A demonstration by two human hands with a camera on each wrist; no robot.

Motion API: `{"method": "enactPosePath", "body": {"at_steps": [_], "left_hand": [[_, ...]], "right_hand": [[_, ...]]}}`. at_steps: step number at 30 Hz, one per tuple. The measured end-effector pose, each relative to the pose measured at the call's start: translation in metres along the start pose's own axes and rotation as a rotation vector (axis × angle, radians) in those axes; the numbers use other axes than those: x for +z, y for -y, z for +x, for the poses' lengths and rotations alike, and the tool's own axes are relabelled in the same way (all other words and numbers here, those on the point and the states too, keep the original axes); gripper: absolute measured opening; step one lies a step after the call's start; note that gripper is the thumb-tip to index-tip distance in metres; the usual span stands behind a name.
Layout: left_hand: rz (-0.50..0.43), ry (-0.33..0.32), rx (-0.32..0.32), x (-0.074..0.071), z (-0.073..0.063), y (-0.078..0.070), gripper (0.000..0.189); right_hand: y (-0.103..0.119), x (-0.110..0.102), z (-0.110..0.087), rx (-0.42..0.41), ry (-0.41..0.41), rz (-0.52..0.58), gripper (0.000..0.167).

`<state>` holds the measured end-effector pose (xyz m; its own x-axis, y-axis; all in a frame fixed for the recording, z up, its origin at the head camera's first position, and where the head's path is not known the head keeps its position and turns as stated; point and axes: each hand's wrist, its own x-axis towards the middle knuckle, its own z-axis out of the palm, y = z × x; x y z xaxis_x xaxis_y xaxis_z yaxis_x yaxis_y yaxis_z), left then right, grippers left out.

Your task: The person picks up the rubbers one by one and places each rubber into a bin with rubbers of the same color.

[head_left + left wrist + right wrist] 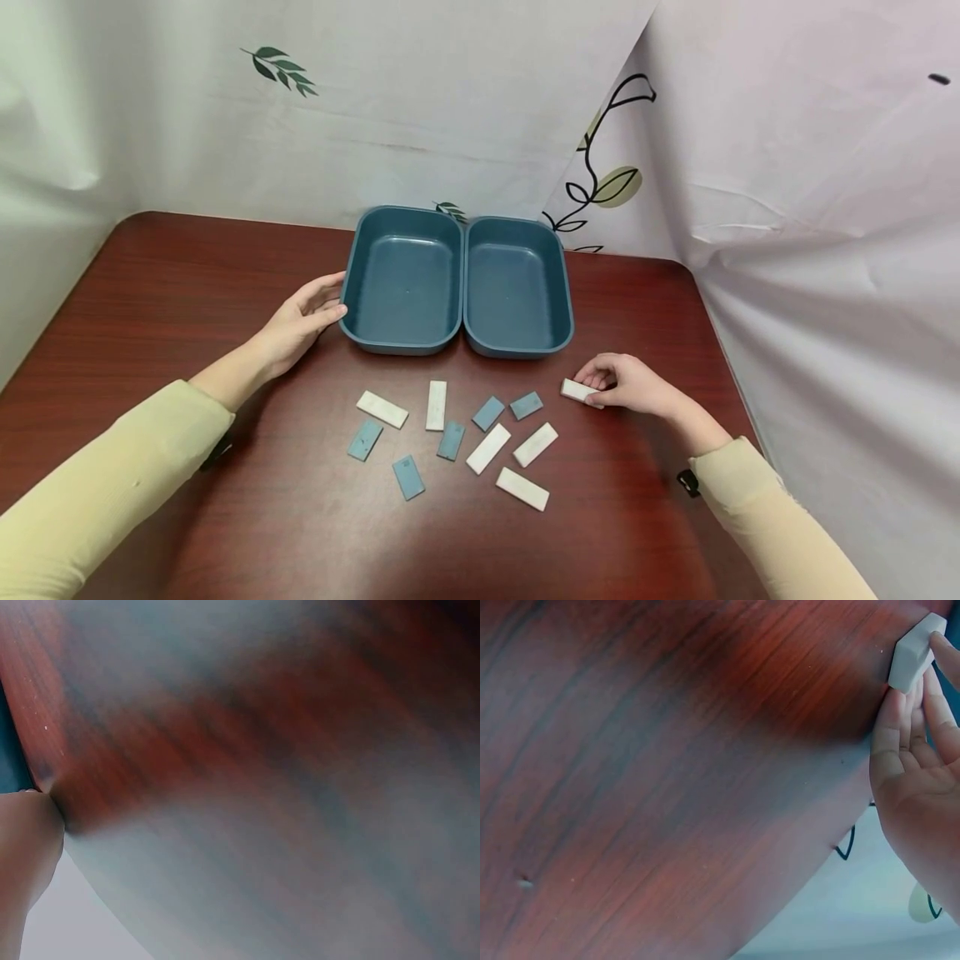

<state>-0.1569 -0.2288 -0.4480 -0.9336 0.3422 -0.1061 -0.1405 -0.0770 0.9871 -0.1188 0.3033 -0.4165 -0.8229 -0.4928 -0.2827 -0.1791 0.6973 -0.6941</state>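
Observation:
My right hand (pixel 626 385) pinches a white rectangular block (pixel 576 390) between thumb and fingers, right of the blue tray's near corner. In the right wrist view the same white block (pixel 916 656) shows between the fingertips. My left hand (pixel 294 327) touches the outer left side of the left compartment of a blue two-part tray (pixel 405 346), its fingers loosely bent along the wall. Part of this left hand (pixel 26 840) appears at the left wrist view's edge. Both compartments hold nothing. In front lie several white blocks (pixel 382 409) and several shorter blue-grey blocks (pixel 408 477).
A dark red wooden table (pixel 285 525) carries everything. Behind it and along the right side hangs a pale sheet (pixel 420 125) with leaf prints. The loose blocks lie scattered, apart from one another or nearly touching, between the tray and the front of the table.

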Motion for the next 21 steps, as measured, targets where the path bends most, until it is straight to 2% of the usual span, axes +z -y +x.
{"method": "enactPosePath", "body": {"at_steps": [21], "left_hand": [[0.004,0.003,0.035,0.0007,0.0003,0.0028,0.061]], "right_hand": [[0.0031,0.0000,0.0020,0.012,0.037,-0.010,0.022]]}}
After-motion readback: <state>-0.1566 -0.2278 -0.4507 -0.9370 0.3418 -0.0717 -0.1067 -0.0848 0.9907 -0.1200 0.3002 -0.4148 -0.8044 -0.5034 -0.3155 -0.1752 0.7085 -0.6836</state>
